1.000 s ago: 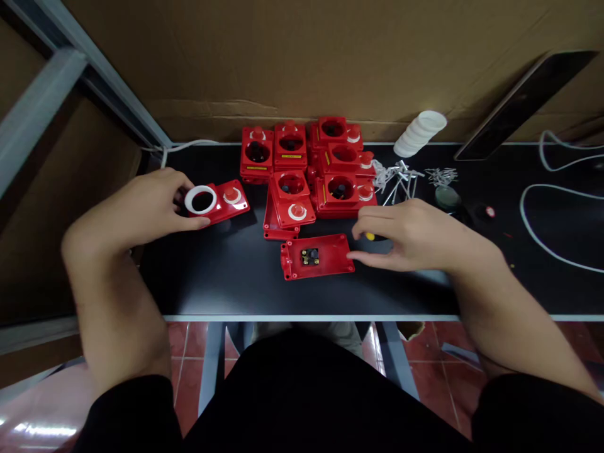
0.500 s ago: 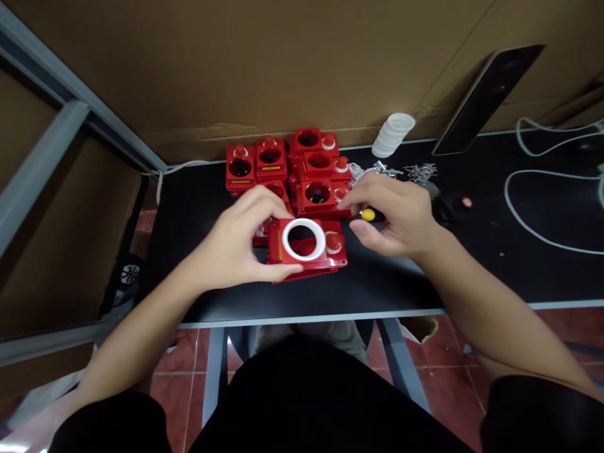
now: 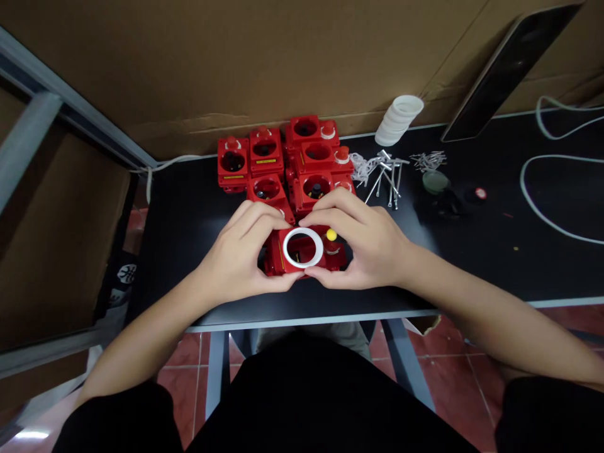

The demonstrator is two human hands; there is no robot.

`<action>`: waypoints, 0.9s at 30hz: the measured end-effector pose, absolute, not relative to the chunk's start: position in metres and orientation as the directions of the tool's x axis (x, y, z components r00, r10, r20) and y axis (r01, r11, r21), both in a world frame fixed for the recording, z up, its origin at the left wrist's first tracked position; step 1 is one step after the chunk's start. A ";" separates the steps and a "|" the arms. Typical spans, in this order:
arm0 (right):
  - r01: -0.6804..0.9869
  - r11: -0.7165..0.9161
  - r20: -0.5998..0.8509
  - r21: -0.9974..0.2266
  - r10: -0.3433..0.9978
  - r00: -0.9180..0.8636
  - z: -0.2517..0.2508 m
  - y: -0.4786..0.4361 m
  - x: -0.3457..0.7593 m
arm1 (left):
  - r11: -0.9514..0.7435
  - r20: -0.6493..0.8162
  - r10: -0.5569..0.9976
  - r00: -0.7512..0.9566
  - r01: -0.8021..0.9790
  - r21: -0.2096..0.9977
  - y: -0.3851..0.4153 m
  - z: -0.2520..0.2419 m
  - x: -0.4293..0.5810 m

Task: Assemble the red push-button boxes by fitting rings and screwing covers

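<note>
A white ring (image 3: 286, 257) sits tilted over the round opening of a red housing (image 3: 275, 267) near the table's front edge. My left hand (image 3: 248, 255) grips the ring from the left, thumb at the front and fingers behind. From the other side my right hand (image 3: 365, 242) pinches the same ring between thumb and fingertips. A tool with a rounded yellow end (image 3: 331, 234) is tucked in my right hand; the rest of it is hidden. Beside it is the housing's red domed part, partly covered by my fingers.
Several more red housings (image 3: 317, 153) stand clustered behind my hands. A stack of white rings (image 3: 399, 121) leans by the cardboard wall. Metal rods (image 3: 389, 176), small screws (image 3: 429, 160), a greenish round dish (image 3: 435, 182) and a white cable (image 3: 528, 195) lie to the right.
My right hand has moved left and closed on the white ring, bringing the yellow-ended tool with it. The ring now tilts over the housing. My left hand stays at its left side.
</note>
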State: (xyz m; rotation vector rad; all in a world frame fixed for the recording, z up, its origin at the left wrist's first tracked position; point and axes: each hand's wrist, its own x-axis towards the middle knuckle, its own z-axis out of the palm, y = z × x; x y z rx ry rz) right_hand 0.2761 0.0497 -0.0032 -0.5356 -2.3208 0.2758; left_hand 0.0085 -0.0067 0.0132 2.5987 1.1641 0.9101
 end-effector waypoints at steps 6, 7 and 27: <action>0.290 0.896 0.611 -0.337 0.443 -0.656 -0.004 0.040 0.269 | -0.671 0.351 0.739 0.575 0.677 0.303 -0.014 0.024 0.008; 0.283 0.899 0.604 -0.333 0.434 -0.668 -0.005 0.039 0.268 | -0.661 0.322 0.749 0.579 0.686 0.304 -0.015 0.025 0.008; 0.401 0.858 0.506 -0.320 0.513 -0.694 -0.002 0.025 0.265 | -0.585 0.136 0.809 0.572 0.762 0.278 -0.021 0.018 0.013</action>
